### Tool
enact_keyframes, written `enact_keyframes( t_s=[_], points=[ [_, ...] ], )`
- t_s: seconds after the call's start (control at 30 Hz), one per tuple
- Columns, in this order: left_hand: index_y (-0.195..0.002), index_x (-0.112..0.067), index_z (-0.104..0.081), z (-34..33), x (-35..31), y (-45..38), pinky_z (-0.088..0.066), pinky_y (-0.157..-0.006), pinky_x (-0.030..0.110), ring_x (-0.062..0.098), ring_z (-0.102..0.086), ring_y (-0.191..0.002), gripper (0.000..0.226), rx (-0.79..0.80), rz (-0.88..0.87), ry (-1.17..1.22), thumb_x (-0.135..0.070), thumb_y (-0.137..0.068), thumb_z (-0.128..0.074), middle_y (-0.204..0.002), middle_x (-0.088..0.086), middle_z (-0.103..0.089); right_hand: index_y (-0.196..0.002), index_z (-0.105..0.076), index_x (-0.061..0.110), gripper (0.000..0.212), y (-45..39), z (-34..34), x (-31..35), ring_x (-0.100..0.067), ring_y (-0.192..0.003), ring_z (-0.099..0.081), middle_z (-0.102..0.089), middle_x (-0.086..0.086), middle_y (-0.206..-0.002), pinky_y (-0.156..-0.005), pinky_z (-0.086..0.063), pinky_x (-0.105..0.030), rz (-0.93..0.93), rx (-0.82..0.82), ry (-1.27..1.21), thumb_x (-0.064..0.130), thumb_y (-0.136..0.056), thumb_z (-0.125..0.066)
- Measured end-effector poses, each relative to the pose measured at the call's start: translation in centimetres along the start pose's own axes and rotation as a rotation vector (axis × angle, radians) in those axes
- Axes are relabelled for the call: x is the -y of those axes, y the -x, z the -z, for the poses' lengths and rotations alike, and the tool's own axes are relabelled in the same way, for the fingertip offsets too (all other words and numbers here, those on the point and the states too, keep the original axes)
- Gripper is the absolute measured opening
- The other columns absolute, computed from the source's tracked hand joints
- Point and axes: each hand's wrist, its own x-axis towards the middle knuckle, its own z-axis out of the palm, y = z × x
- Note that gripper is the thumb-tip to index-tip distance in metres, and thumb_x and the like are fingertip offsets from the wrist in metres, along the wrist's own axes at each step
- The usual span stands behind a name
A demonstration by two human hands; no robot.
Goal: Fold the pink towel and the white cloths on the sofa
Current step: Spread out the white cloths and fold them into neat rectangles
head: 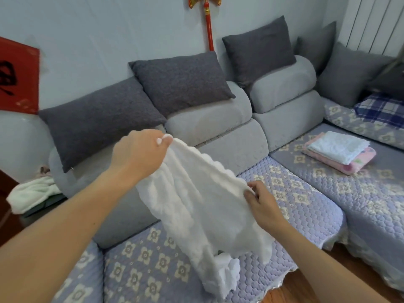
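Both forearms reached in from the bottom edge, and between them hung a white cloth (196,206), unfolded and rumpled, held up in the air above the sofa (306,200) seat. At the cloth's upper corner the left hand (140,153) was raised and its fingers (162,142) were pinched shut on the fabric. Lower and to the right, the right hand (262,204) had its fingers (251,193) closed on the scalloped edge further along. From that held edge the cloth sagged down, and its loose lower end trailed onto the quilted flowered seat cover (140,270), where a bunched bit lay touching it.

Well apart, on the seat section to the right, sat a neat stack: the pink towel (358,160) folded flat at the bottom, and a folded white cloth (336,146) lying squarely on top of it. Judged from that, the towel and at least one cloth were done, and the piece in hand was at the spreading-out stage, with no fold made in it yet. It remained to be straightened, folded and probably added to the stack. Whether the pale bundle (32,195) beyond the sofa arm at far left belonged to the job could not be told.
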Motion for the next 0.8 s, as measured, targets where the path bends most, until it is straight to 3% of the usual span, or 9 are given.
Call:
enact_keyframes(
  t_s=[0.1, 0.2, 0.27, 0.33, 0.5, 0.63, 0.73, 0.8],
  points=[
    [-0.072, -0.02, -0.052, -1.6, 3.6, -1.3, -0.048, -0.072, 0.043, 0.039, -0.058, -0.082, 0.05, -0.061, 0.096, -0.042, -0.058, -0.098, -0.032, -0.086, 0.009, -0.064, -0.1, -0.058, 0.028, 0.008, 0.2, 1.3, -1.0, -0.006, -0.082, -0.053, -0.058, 0.011, -0.092, -0.073, -0.042, -0.023, 0.154, 0.267, 0.355, 0.025, -0.097, -0.064],
    [-0.078, -0.018, -0.055, -2.9, 6.7, -1.6, -0.047, -0.074, 0.044, 0.039, -0.055, -0.082, 0.049, -0.11, 0.211, 0.003, -0.057, -0.099, -0.035, -0.089, 0.012, -0.064, -0.075, -0.043, 0.02, 0.025, 0.8, 1.3, -3.8, -0.01, -0.071, -0.044, -0.047, 0.005, -0.082, -0.06, -0.032, -0.021, 0.096, 0.459, 0.745, 0.018, -0.093, -0.059],
    [-0.084, -0.018, -0.06, -3.6, 8.4, -1.6, -0.043, -0.076, 0.044, 0.042, -0.056, -0.089, 0.048, -0.126, 0.305, 0.029, -0.058, -0.098, -0.038, -0.095, 0.015, -0.064, -0.068, -0.04, 0.019, 0.026, 0.9, 1.8, -6.1, -0.015, -0.068, -0.048, -0.048, 0.002, -0.076, -0.053, -0.029, -0.021, -0.044, 0.394, 0.771, 0.016, -0.088, -0.056],
    [-0.088, -0.019, -0.064, -4.4, 10.2, -1.3, -0.042, -0.078, 0.045, 0.044, -0.057, -0.097, 0.047, -0.105, 0.391, 0.025, -0.057, -0.098, -0.04, -0.102, 0.018, -0.066, -0.069, -0.049, 0.019, 0.019, 1.0, 3.1, -7.7, -0.018, -0.069, -0.055, -0.057, 0.0, -0.076, -0.051, -0.033, -0.023, -0.17, 0.308, 0.756, 0.017, -0.087, -0.055],
    [-0.1, -0.012, -0.068, -6.4, 14.8, 0.6, -0.044, -0.087, 0.048, 0.047, -0.057, -0.106, 0.051, 0.004, 0.433, -0.013, -0.052, -0.103, -0.037, -0.115, 0.023, -0.066, -0.072, -0.061, 0.015, 0.025, 0.6, 7.2, -9.9, -0.019, -0.072, -0.061, -0.06, 0.0, -0.072, -0.055, -0.038, -0.028, -0.286, 0.218, 0.757, 0.023, -0.095, -0.059],
    [-0.112, -0.012, -0.067, -8.5, 16.3, 2.9, -0.04, -0.079, 0.044, 0.046, -0.057, -0.109, 0.054, 0.076, 0.469, -0.057, -0.053, -0.105, -0.033, -0.121, 0.022, -0.064, -0.078, -0.06, 0.014, 0.02, -1.4, 9.9, -8.6, -0.022, -0.063, -0.059, -0.062, -0.005, -0.072, -0.05, -0.039, -0.03, -0.383, 0.046, 0.6, 0.024, -0.091, -0.072],
    [-0.115, -0.016, -0.067, -8.8, 16.6, 3.3, -0.039, -0.079, 0.044, 0.045, -0.056, -0.111, 0.052, 0.074, 0.552, -0.01, -0.054, -0.104, -0.034, -0.123, 0.022, -0.063, -0.093, -0.061, 0.018, 0.013, -3.9, 11.7, -4.8, -0.025, -0.073, -0.058, -0.063, -0.006, -0.082, -0.06, -0.041, -0.032, -0.29, -0.087, 0.698, 0.026, -0.092, -0.072],
    [-0.118, -0.015, -0.066, -8.1, 16.9, 2.6, -0.041, -0.082, 0.047, 0.046, -0.055, -0.112, 0.05, 0.025, 0.616, 0.078, -0.052, -0.104, -0.036, -0.124, 0.023, -0.062, -0.089, -0.065, 0.018, 0.009, -5.9, 13.0, -1.9, -0.025, -0.078, -0.052, -0.063, -0.007, -0.087, -0.065, -0.037, -0.032, -0.098, -0.172, 0.689, 0.025, -0.093, -0.07]
  ],
)
